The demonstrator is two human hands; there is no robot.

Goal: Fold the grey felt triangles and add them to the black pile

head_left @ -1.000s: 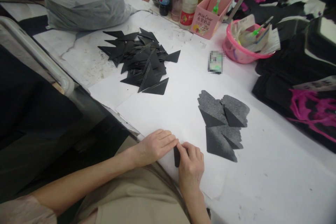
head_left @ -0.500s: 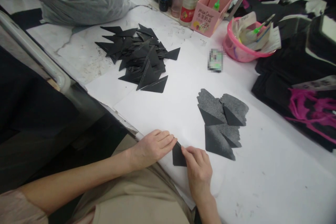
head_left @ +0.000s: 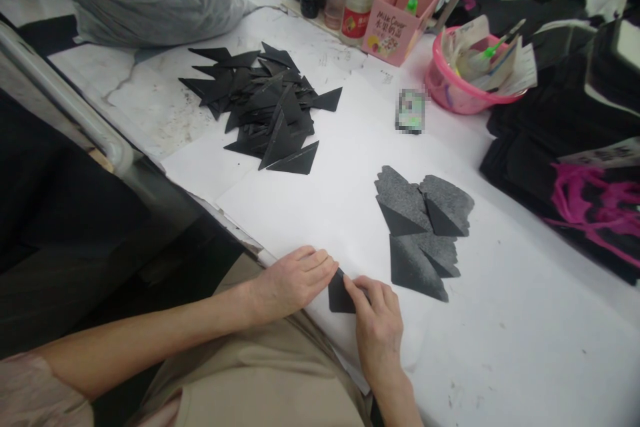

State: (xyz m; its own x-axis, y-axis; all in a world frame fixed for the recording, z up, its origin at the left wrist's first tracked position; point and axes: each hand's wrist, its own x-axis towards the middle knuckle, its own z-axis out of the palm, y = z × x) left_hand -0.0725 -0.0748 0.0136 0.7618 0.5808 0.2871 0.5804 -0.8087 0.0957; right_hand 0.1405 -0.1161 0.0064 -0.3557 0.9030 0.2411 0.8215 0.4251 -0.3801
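Observation:
A small black piece [head_left: 340,296] lies at the table's near edge between my two hands. The fingers of my left hand [head_left: 300,280] are pressed together on its upper left corner. From the right, my right hand [head_left: 377,313] pinches its slanted upper edge, and the fingers cover that side. Beyond my hands to the right lie several overlapping black pieces [head_left: 417,260] with grey, rough-looking areas. Farther back on the left is a heap of black triangular pieces [head_left: 275,107].
A pink basket [head_left: 457,97] and a pink box [head_left: 395,27] stand at the back beside bottles. A grey-white plastic bag [head_left: 155,0] sits back left. Stacked black material [head_left: 525,173] with magenta strips [head_left: 580,203] lies at the right. A metal rail [head_left: 75,107] runs along the left.
The fingers of my right hand have shifted slightly along the slanted edge of the small black piece. My left hand stays on its corner. The whole view has moved a little.

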